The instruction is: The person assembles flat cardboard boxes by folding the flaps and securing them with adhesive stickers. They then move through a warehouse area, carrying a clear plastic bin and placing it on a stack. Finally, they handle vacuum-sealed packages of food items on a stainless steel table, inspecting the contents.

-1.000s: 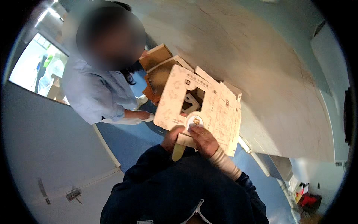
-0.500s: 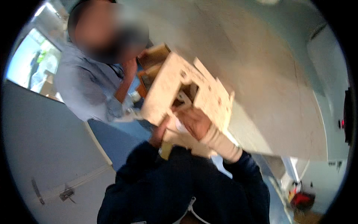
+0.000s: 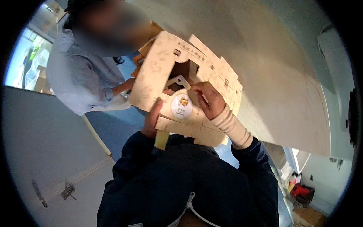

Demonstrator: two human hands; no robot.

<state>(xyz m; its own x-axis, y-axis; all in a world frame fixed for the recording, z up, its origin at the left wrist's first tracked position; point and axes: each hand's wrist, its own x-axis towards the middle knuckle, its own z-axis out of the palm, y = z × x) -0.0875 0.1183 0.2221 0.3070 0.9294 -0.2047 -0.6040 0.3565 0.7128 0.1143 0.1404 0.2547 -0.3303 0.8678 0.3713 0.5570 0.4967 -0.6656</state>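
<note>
Pale printed cardboard box [image 3: 177, 72], half folded, is held up at chest height; its flaps are loose and its window gapes. Left hand [image 3: 153, 119] grips the near left edge, right hand [image 3: 208, 99] pinches a flap beside the round white sticker [image 3: 182, 106]. Closing seems unfinished.

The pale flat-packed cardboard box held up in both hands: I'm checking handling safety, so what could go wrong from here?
The pale cardboard box is held off the table, gripped only near its lower edge by the left hand and right hand; it may tip or slip. A co-worker stands close behind it and could get bumped.
</note>
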